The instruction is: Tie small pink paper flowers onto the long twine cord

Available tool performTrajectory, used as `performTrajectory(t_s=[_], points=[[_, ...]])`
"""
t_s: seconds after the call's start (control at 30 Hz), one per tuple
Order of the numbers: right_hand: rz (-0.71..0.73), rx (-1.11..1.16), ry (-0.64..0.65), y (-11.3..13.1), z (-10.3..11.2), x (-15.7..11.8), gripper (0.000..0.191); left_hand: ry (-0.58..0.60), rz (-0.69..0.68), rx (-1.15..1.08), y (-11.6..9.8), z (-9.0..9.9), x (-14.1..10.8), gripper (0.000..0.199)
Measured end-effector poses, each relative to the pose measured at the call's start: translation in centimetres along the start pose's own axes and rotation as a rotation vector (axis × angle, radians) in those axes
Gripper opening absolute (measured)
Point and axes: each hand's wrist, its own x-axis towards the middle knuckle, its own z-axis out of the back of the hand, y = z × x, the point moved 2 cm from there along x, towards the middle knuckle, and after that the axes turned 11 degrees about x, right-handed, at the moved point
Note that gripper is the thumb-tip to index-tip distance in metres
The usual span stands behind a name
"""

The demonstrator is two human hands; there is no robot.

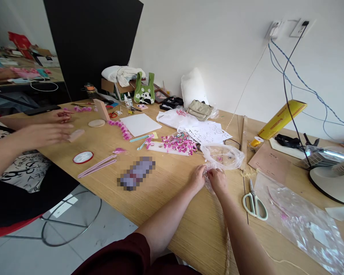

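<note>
Close together over the wooden table, my left hand (pixel 198 178) and my right hand (pixel 218 181) both have bent fingers pinching a clear plastic bag (pixel 222 154). Its round, puffed part spreads on the table just beyond my fingers, with a few pink bits visible inside. Part of the crumpled plastic hangs down between the hands. Behind the bag to the left, a heap of pink flower sprays (pixel 180 144) rests on a white foam strip (pixel 172 151). White-handled scissors (pixel 254 204) lie to the right of my right forearm.
At the left, a co-worker's hand (pixel 47 134) is near a small wooden piece (pixel 76 135). Pink strips (pixel 97 166), a red-rimmed round lid (pixel 83 157) and a blurred object (pixel 136 173) lie between us. A clear plastic sheet (pixel 304 221) and a fan base (pixel 332 181) occupy the right.
</note>
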Motion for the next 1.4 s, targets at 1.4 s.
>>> performTrajectory(t_s=[1.4], points=[[0.094, 0.88, 0.159, -3.3, 0.6, -0.5, 0.03, -0.103, -0.104, 0.096, -0.4, 0.8, 0.4, 0.039]])
